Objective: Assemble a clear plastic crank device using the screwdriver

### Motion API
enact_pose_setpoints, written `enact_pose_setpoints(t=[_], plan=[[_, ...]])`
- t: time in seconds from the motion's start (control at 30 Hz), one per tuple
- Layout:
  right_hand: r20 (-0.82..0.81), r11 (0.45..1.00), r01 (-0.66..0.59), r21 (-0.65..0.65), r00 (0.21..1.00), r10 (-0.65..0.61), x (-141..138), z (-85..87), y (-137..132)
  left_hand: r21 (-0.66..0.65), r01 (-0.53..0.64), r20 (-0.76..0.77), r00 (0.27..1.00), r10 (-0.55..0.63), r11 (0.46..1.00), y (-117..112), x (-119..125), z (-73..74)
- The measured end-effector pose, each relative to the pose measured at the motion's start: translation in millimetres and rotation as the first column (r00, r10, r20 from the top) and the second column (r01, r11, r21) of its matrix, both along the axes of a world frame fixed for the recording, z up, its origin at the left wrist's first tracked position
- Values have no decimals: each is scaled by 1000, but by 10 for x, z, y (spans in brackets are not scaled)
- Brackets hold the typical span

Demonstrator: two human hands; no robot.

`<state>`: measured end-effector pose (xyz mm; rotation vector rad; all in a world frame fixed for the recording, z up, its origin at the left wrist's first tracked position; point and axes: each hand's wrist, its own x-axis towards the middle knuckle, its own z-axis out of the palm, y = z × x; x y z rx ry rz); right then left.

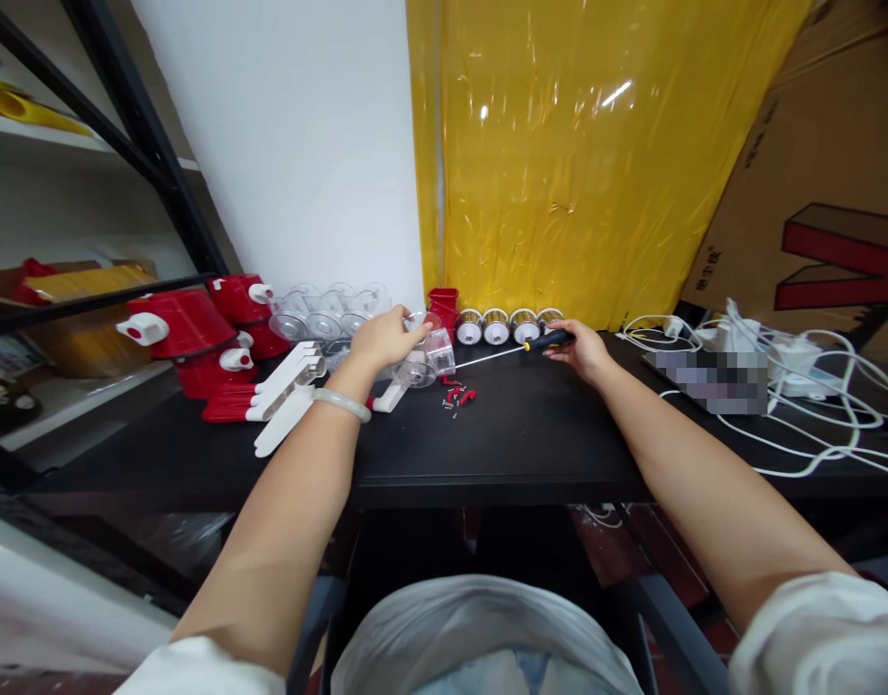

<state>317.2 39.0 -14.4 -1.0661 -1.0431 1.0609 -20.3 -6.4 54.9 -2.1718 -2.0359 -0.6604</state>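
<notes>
My left hand (387, 340) is closed on a clear plastic part (438, 349) with round flanges, lying sideways just above the black tabletop. A screwdriver (549, 340) with a black and yellow handle and a long thin shaft is gripped in my right hand (580, 351). Its shaft points left, and the tip reaches the open end of the clear part; whether it touches a screw is too small to tell. Below the tip lie small red plastic pieces (467, 397) and several tiny screws (448, 403). A white and red handle piece (390, 396) is beside my left wrist.
Several clear plastic parts (328, 314) stand at the back left, beside red housings (176, 338) and white handles (285, 386). Behind are a red funnel-like piece (444, 307) and a row of round metal-edged cylinders (496, 328). White cables (842, 439) and a tablet-like device (705, 379) lie right.
</notes>
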Motion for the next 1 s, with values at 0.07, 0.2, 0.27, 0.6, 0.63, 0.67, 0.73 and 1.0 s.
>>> enact_pose_setpoints(t=[0.07, 0.2, 0.27, 0.6, 0.63, 0.67, 0.73, 1.0], plan=[[37, 1000, 9, 21, 999, -10, 2, -10, 9, 10, 3, -2, 1000, -3, 1000, 3, -4, -6], [151, 994, 46, 99, 987, -60, 34, -74, 64, 13, -2, 1, 1000, 2, 1000, 6, -10, -10], [182, 992, 70, 108, 979, -89, 51, -104, 92, 9, -4, -3, 1000, 4, 1000, 6, -11, -7], [-35, 993, -66, -96, 997, 63, 8, -68, 16, 14, -9, -49, 999, 10, 1000, -10, 3, 15], [-47, 994, -66, -87, 997, 63, 4, -63, 5, 17, -7, -56, 998, 8, 1000, -12, 4, 16], [-54, 995, -66, -79, 997, 62, 1, -60, -2, 17, -2, -62, 998, 3, 1000, -13, 4, 17], [-52, 995, -69, -73, 997, 65, 1, -63, -3, 19, 5, -67, 998, -3, 1000, -12, 2, 16], [70, 999, -15, -31, 997, 18, 8, -158, 49, 19, 0, -70, 998, 2, 1000, -18, 6, 9]])
